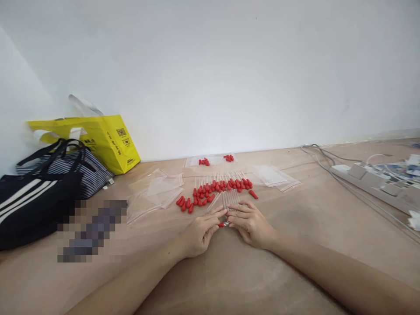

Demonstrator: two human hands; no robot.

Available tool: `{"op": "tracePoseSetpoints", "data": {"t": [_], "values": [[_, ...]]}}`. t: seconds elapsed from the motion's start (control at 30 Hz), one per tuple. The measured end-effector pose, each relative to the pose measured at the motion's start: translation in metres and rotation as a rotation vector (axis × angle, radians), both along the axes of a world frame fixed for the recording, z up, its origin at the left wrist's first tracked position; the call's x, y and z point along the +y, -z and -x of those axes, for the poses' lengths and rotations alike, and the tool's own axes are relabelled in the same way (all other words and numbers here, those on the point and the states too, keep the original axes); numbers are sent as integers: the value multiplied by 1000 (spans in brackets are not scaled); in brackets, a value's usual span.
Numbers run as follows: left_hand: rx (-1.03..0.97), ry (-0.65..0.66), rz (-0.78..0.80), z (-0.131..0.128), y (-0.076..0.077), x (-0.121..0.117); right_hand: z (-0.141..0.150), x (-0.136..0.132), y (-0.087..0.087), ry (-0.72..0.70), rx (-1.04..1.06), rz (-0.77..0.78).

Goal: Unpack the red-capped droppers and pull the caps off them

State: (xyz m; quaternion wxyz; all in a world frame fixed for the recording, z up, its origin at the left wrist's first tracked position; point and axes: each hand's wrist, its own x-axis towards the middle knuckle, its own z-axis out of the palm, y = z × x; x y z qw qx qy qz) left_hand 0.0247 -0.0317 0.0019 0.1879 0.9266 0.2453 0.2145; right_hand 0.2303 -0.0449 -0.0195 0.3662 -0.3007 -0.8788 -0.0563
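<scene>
My left hand (201,232) pinches a red rubber dropper bulb (221,225) low in the middle of the head view. Facing it, my right hand (252,225) grips a clear glass dropper tube (226,224), whose end meets the bulb. How far the tube sits inside it I cannot tell. Just beyond my fingertips lie several bare glass tubes (230,197) side by side. Behind these is a row of red-bulbed glass droppers (226,185). Loose red bulbs (190,206) are scattered to the left, and a single red bulb (253,194) rests at right.
Clear zip bags (160,190) lie left of the droppers, more zip bags (271,176) at right. Bagged droppers (215,161) are near the wall. A yellow bag (111,140) and black bag (39,205) stand left. A power strip (370,181) with cables is at right.
</scene>
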Motion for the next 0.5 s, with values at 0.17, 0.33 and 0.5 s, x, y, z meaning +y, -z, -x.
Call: {"op": "tracePoseSetpoints", "data": {"t": [0.17, 0.33, 0.5], "values": [[-58, -121, -36, 5, 1, 1, -5, 3, 1, 101, 54, 14], [-197, -385, -212, 12, -2, 12, -10, 9, 2, 375, 54, 52], [-171, -781, -233, 30, -12, 39, -19, 21, 1, 659, 53, 227]]}}
